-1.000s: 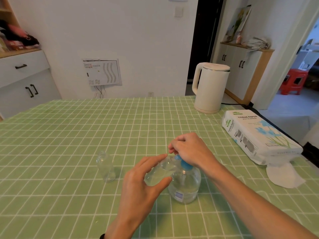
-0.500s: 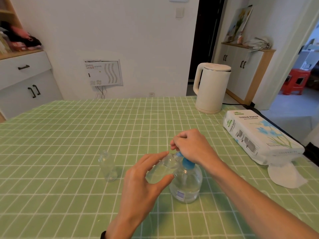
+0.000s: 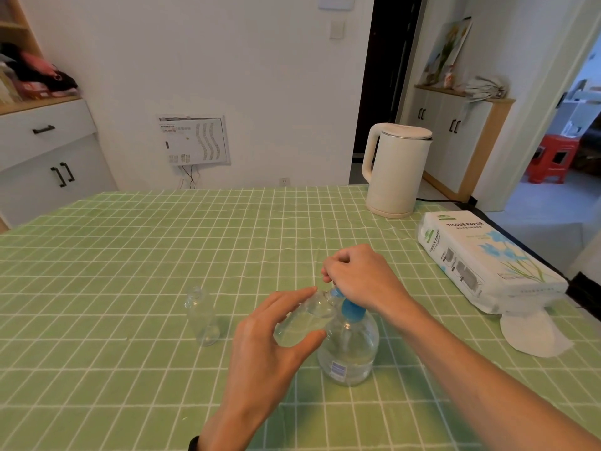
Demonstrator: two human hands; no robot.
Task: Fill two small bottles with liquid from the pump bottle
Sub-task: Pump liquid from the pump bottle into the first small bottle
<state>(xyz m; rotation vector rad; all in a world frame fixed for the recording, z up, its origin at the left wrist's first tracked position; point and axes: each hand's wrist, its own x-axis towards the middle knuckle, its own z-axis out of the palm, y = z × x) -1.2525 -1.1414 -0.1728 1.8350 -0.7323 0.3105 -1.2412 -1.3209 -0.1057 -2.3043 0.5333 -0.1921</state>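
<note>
A clear pump bottle (image 3: 349,351) with a blue pump head stands on the green checked tablecloth, partly filled with clear liquid. My right hand (image 3: 359,276) rests on top of the pump head, fingers curled over it. My left hand (image 3: 270,343) holds a small clear bottle (image 3: 305,315) tilted, its mouth up against the pump nozzle; liquid shows inside it. A second small clear bottle (image 3: 201,315) stands upright and uncapped to the left, apart from both hands.
A white electric kettle (image 3: 395,169) stands at the table's far right. A pack of tissue paper (image 3: 481,258) lies along the right edge, with a loose white tissue (image 3: 533,332) in front of it. White cabinets line the walls.
My right hand stays on the pump head and has shifted slightly. The small bottle in my left hand remains at the nozzle. The view has drifted a little.
</note>
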